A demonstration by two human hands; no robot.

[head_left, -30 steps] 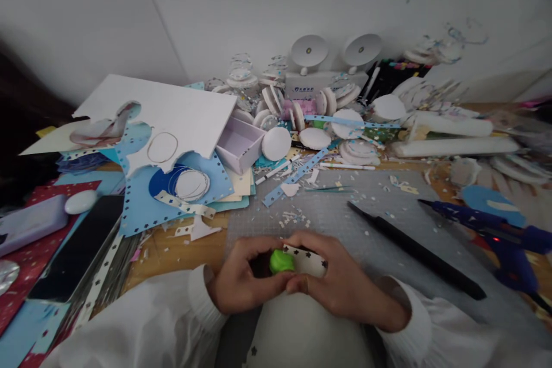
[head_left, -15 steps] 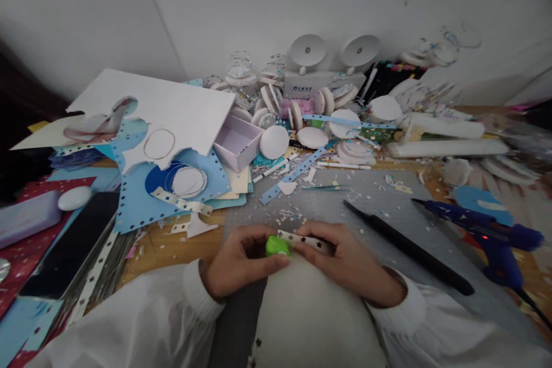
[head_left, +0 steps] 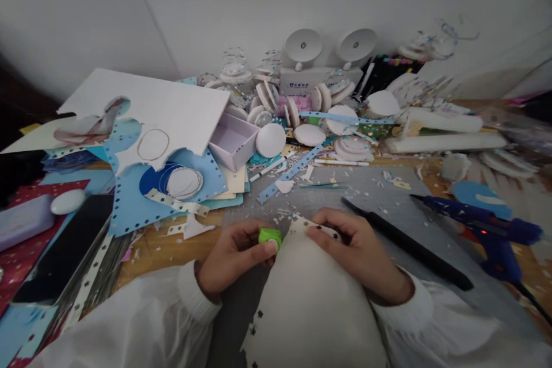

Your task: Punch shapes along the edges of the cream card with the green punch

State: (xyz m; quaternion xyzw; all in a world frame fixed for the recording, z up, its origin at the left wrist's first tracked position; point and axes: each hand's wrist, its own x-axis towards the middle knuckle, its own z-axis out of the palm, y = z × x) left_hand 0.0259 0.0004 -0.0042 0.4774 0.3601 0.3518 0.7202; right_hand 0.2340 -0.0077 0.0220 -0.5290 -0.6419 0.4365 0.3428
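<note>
My left hand (head_left: 239, 256) is closed around a small green craft punch (head_left: 270, 237), the thumb lying on its pale button. Between my right hand's (head_left: 357, 247) thumb and fingers is the top edge of a large off-white paper sheet (head_left: 319, 293). Small star- or flower-shaped holes run along that edge and down the sheet's lower left side. The punch sits just left of the sheet's upper corner; whether it touches the paper I cannot tell. Below the hands, the sheet hangs toward my body over a grey cutting mat (head_left: 241, 213).
Right of my hands lie a black pen-like tool (head_left: 414, 247) and a blue glue gun (head_left: 478, 221) with a red light. Cut sheets (head_left: 190, 103), a lilac box (head_left: 235, 146) and a phone (head_left: 64, 253) are at left. White discs (head_left: 271, 140) and paper scraps crowd the back.
The punch in my left hand has moved left, off the sheet's top edge. My right hand has shifted slightly, and the sheet's upper corner now shows. The whole view has shifted a little.
</note>
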